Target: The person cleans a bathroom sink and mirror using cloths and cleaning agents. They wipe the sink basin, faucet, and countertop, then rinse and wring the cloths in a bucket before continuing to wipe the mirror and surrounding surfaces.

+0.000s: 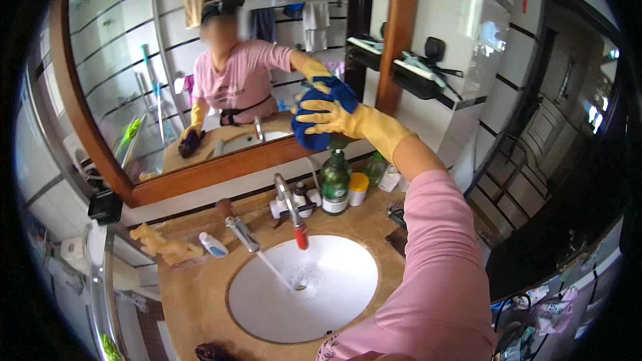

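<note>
My right hand (328, 119), in a yellow rubber glove, presses a blue cloth (310, 135) flat against the lower right of a wood-framed mirror (175, 55). My left hand is out of direct view. The mirror's reflection shows it, in a yellow glove, on a dark purple cloth on the countertop. Part of a dark cloth (213, 352) shows at the counter's near edge. Below the mirror, water runs from a chrome faucet (246, 234) into a white oval sink (351, 281). A second curved spout (288, 198) with a red tip stands beside it.
A green pump bottle (335, 185), a white jar with a yellow lid (357, 189) and a smaller green bottle (375, 168) stand behind the sink. A small white bottle (213, 244) and a yellowish figure (163, 244) lie at left. A black shelf (416, 82) juts from the wall.
</note>
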Demonstrator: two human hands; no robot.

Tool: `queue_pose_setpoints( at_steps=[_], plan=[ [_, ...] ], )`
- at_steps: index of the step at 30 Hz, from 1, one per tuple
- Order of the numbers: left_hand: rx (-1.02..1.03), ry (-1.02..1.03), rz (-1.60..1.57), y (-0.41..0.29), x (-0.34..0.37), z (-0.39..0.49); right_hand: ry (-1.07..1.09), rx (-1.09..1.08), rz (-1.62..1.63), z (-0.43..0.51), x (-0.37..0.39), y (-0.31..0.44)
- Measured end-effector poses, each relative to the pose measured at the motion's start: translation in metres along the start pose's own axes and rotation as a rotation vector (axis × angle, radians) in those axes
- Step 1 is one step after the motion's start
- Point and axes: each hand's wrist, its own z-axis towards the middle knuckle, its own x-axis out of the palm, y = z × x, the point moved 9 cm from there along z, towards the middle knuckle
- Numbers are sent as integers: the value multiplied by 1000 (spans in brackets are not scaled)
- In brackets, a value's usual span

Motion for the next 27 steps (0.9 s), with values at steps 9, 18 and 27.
queue_pose_setpoints(
  at_steps=[9,18,27],
  plan=[
    [26,25,-6,-5,3,-1,552,1035,166,-144,4,3],
    [-29,126,-111,49,9,-29,-184,1676,1082,-203,-192,62],
    [89,245,-31,13,42,-8,398,1446,1264,-250,-311,383]
  ],
)
